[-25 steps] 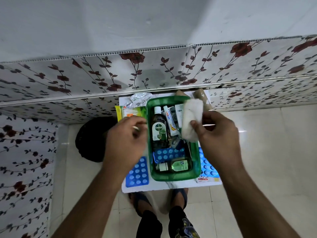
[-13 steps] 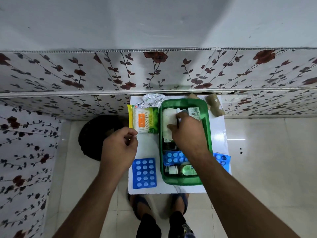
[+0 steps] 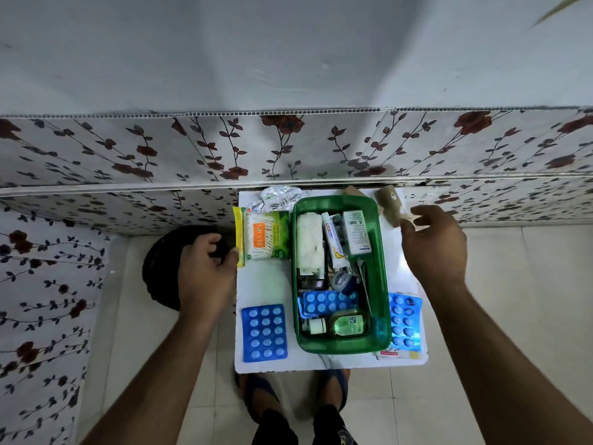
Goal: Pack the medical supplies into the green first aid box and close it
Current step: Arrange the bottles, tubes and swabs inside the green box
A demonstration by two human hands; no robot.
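Note:
The green first aid box (image 3: 382, 284) stands open on a small white table (image 3: 321, 364). Inside lie a white gauze roll (image 3: 309, 245), a tube, a white carton (image 3: 356, 232), a blue blister pack (image 3: 327, 301) and a green bottle (image 3: 348, 324). My right hand (image 3: 433, 248) hovers right of the box, fingers apart and empty, fingertips close to a brown bandage roll (image 3: 389, 203). My left hand (image 3: 205, 274) hangs left of the table, loosely curled, thumb by the edge of a cotton swab packet (image 3: 263, 239). No lid is visible.
A blue blister pack (image 3: 264, 332) lies on the table left of the box, another (image 3: 405, 319) to its right over some sachets. Crumpled foil strips (image 3: 279, 197) lie at the back. A black round object (image 3: 158, 271) sits on the floor; floral wall panels stand behind.
My right hand laid the white gauze roll into the box, let go, and moved out to the right toward the brown roll. My left hand stayed at the table's left side.

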